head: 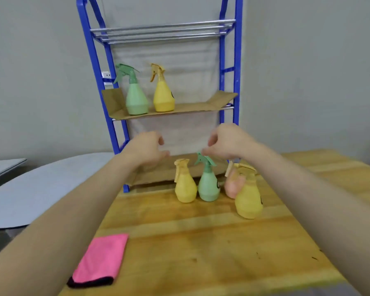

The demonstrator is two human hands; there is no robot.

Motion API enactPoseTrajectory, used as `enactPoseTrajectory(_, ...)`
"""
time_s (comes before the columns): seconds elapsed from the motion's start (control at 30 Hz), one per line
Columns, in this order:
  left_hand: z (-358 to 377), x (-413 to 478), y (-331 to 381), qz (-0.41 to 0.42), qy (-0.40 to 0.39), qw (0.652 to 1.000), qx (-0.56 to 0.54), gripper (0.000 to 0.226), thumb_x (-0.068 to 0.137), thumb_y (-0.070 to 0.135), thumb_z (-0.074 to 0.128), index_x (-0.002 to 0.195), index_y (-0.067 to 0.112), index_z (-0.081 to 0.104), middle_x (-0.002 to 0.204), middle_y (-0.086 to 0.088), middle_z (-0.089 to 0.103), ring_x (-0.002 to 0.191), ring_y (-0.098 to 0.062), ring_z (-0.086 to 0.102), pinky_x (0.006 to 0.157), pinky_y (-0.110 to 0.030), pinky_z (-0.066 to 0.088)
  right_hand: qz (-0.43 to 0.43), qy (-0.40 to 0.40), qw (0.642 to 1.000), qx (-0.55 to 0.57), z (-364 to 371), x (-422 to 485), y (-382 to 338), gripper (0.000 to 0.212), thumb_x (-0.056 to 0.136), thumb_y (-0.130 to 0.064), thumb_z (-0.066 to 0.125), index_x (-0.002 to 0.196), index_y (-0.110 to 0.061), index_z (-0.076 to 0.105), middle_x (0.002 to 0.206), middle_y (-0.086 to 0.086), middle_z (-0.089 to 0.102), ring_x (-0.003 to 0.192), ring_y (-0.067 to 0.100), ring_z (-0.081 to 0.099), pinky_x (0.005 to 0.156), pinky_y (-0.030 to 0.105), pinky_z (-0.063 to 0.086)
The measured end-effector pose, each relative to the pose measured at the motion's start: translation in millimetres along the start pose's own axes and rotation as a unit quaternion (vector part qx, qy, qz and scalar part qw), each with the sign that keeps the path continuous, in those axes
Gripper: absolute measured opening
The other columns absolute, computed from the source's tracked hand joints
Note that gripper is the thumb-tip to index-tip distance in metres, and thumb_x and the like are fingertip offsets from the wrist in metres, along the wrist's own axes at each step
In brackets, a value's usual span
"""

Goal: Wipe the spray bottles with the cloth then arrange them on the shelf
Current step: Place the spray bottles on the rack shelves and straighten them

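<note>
A green spray bottle (136,97) and a yellow spray bottle (163,94) stand on the cardboard-lined middle shelf (192,107) of the blue rack. On the wooden table stand a yellow bottle (185,185), a green bottle (208,184), a pink bottle (232,184) and another yellow bottle (248,198) in front of it. A folded pink cloth (100,259) lies near the table's front left. My left hand (146,149) and my right hand (226,142) hover above the table bottles, fingers loosely curled, holding nothing. My right fingertips are just over the green bottle's trigger.
The blue metal rack (236,60) stands at the table's far edge against a grey wall, with a top shelf of metal rods (162,32) and a cardboard-lined bottom shelf (158,174). A grey rounded surface (30,189) lies to the left of the table.
</note>
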State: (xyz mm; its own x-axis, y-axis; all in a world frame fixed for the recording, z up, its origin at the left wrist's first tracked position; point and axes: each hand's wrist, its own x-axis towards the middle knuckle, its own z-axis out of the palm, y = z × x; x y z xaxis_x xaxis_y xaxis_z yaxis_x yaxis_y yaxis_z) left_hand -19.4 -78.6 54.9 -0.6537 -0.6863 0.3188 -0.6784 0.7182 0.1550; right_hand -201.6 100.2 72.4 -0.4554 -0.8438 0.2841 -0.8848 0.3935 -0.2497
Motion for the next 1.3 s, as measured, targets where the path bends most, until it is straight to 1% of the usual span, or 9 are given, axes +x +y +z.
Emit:
enactPoseTrajectory(0.2, 109.0, -53.7, 44.4, 0.036, -0.062, 0.997, 0.006, 0.036, 0.093, 0.058, 0.07, 0.115, 0.029, 0.067, 0.107, 0.005, 0.071, 0.103, -0.023, 0.069, 0.087, -0.043, 0.061, 0.187, 0.189, 0.945, 0.191, 95.3, -81.1, 90.4, 0.053, 0.071, -0.053, 0.087, 0.095, -0.019, 0.054, 0.093, -0.004, 0.057, 0.088, 0.023, 0.059, 0.069, 0.037, 0.044)
enactPoseTrajectory(0.3, 156.7, -67.4, 54.4, 0.018, -0.097, 0.995, 0.012, 0.037, 0.094, 0.06, 0.069, 0.114, 0.029, 0.067, 0.108, 0.005, 0.07, 0.102, -0.022, 0.068, 0.083, -0.04, 0.06, 0.253, 0.136, 0.934, 0.212, 144.3, -95.3, 128.6, 0.083, 0.066, -0.058, 0.092, 0.126, -0.014, 0.055, 0.124, 0.003, 0.057, 0.12, 0.03, 0.058, 0.096, 0.045, 0.052)
enactPoseTrajectory(0.37, 177.2, -67.1, 55.5, -0.023, -0.099, 0.995, -0.003, 0.043, 0.091, 0.065, 0.07, 0.109, 0.027, 0.065, 0.105, 0.004, 0.069, 0.1, -0.022, 0.068, 0.083, -0.039, 0.061, 0.261, 0.063, 0.935, 0.23, 168.1, -96.1, 143.9, 0.116, 0.064, -0.058, 0.096, 0.154, -0.011, 0.04, 0.15, 0.007, 0.049, 0.14, 0.03, 0.05, 0.112, 0.046, 0.047)
enactPoseTrajectory(0.47, 197.3, -57.4, 45.4, -0.145, -0.071, 0.984, -0.077, 0.061, 0.081, 0.075, 0.075, 0.106, 0.023, 0.058, 0.1, 0.003, 0.066, 0.094, -0.022, 0.067, 0.076, -0.038, 0.061, 0.249, 0.028, 0.926, 0.283, 187.7, -84.7, 157.3, 0.141, 0.059, -0.056, 0.1, 0.168, -0.018, 0.018, 0.165, 0.006, 0.038, 0.149, 0.028, 0.043, 0.116, 0.047, 0.044)
enactPoseTrajectory(0.6, 221.1, -39.5, 25.2, -0.215, -0.019, 0.962, -0.165, 0.094, 0.062, 0.078, 0.087, 0.126, 0.02, 0.049, 0.127, -0.002, 0.06, 0.118, -0.028, 0.062, 0.093, -0.05, 0.061, 0.226, 0.009, 0.932, 0.282, 196.3, -64.9, 168.9, 0.133, 0.061, -0.05, 0.101, 0.166, -0.022, 0.024, 0.159, 0.004, 0.048, 0.141, 0.029, 0.051, 0.107, 0.046, 0.049)
enactPoseTrajectory(0.73, 232.3, -18.8, 22.4, -0.225, 0.004, 0.957, -0.185, 0.115, 0.057, 0.075, 0.092, 0.143, 0.016, 0.045, 0.141, -0.007, 0.054, 0.132, -0.031, 0.057, 0.105, -0.053, 0.056, 0.217, -0.008, 0.935, 0.282, 201.2, -59.2, 172.8, 0.107, 0.063, -0.048, 0.101, 0.148, -0.018, 0.044, 0.135, 0.004, 0.062, 0.11, 0.021, 0.056, 0.086, 0.038, 0.047)
enactPoseTrajectory(0.87, 242.0, -5.6, 26.3, -0.236, -0.003, 0.952, -0.193, 0.135, 0.057, 0.078, 0.091, 0.159, 0.009, 0.035, 0.154, -0.011, 0.046, 0.142, -0.034, 0.052, 0.11, -0.055, 0.054, 0.213, 0.011, 0.938, 0.272, 204.6, -64.7, 168.5, 0.117, 0.054, -0.063, 0.099, 0.147, -0.019, 0.042, 0.136, 0.0, 0.054, 0.12, 0.022, 0.056, 0.093, 0.043, 0.052)
enactPoseTrajectory(1.07, 235.6, 4.9, 24.2, -0.211, -0.021, 0.959, -0.189, 0.117, 0.065, 0.068, 0.094, 0.157, 0.014, 0.044, 0.14, -0.01, 0.065, 0.129, -0.033, 0.064, 0.097, -0.047, 0.059, 0.186, -0.013, 0.95, 0.251, 207.5, -75.0, 166.5, 0.097, 0.058, -0.054, 0.098, 0.135, -0.026, 0.047, 0.122, -0.006, 0.061, 0.109, 0.018, 0.06, 0.087, 0.04, 0.055)
enactPoseTrajectory(1.3, 229.0, -19.5, 11.6, -0.198, 0.014, 0.962, -0.186, 0.11, 0.061, 0.072, 0.093, 0.142, 0.01, 0.055, 0.126, -0.009, 0.066, 0.117, -0.03, 0.066, 0.093, -0.046, 0.061, 0.159, 0.012, 0.956, 0.246, 199.7, -82.0, 138.7, 0.115, 0.048, -0.074, 0.091, 0.145, -0.031, 0.045, 0.126, -0.009, 0.061, 0.116, 0.018, 0.061, 0.093, 0.042, 0.058)
